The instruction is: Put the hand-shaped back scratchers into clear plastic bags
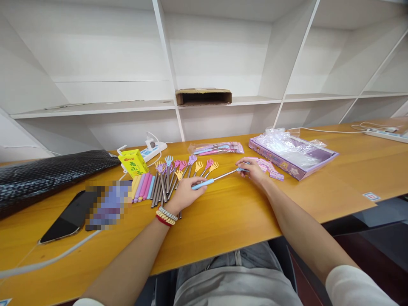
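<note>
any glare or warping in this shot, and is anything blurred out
Head view: bright glints on the crumpled clear plastic and a shine on the held metal rod; head view: wide-angle stretch, with the shelf uprights leaning; head view: blocky pixelation hides detail beside the black phone.

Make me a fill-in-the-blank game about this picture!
The left hand holds the scratcher by its ____ handle.
The tea carton is mostly ____.
The cardboard box sits on a white ____.
The tray lies to the ____ of the right hand.
Missing words: blue; yellow; shelf; right.
</note>
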A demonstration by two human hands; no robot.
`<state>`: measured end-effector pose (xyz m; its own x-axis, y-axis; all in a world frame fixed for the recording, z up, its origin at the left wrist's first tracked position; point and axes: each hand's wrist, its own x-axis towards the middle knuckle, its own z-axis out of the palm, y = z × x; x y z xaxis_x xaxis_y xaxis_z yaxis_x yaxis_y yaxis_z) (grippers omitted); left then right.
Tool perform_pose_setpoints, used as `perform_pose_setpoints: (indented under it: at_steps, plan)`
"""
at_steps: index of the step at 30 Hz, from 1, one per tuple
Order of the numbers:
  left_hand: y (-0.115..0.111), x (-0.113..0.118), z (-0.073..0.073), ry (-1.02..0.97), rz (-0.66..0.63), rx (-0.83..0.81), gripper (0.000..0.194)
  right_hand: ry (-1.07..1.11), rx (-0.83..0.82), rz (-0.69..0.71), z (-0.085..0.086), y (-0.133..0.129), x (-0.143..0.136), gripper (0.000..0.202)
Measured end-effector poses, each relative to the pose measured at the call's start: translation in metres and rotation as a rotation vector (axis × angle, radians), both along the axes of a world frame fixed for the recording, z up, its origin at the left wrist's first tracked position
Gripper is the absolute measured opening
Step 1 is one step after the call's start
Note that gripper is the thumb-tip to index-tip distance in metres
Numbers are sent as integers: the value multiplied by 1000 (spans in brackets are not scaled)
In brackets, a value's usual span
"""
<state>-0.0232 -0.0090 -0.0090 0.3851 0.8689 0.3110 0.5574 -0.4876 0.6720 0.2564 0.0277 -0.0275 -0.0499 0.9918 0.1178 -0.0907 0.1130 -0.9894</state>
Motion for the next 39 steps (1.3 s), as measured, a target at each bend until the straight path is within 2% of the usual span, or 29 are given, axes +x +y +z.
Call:
perform_pose_setpoints:
  at_steps: [10, 23, 27, 35, 39]
  plan:
    - [-5, 1, 0, 59, 42, 60, 33, -113, 68, 174, 2, -5, -1, 22]
    - [-7, 3, 0, 97, 66, 83, 33, -158, 69, 189, 4, -8, -9, 24]
    - [-7, 3, -1, 78, 60, 36, 36, -151, 111, 184, 4, -9, -14, 22]
    - [-8, 11, -2, -22, 105, -195, 44, -123, 170, 171, 5, -15, -29, 18]
    - [-8, 12, -1, -15, 122, -217, 47, -137, 158, 166, 5, -15, -28, 19]
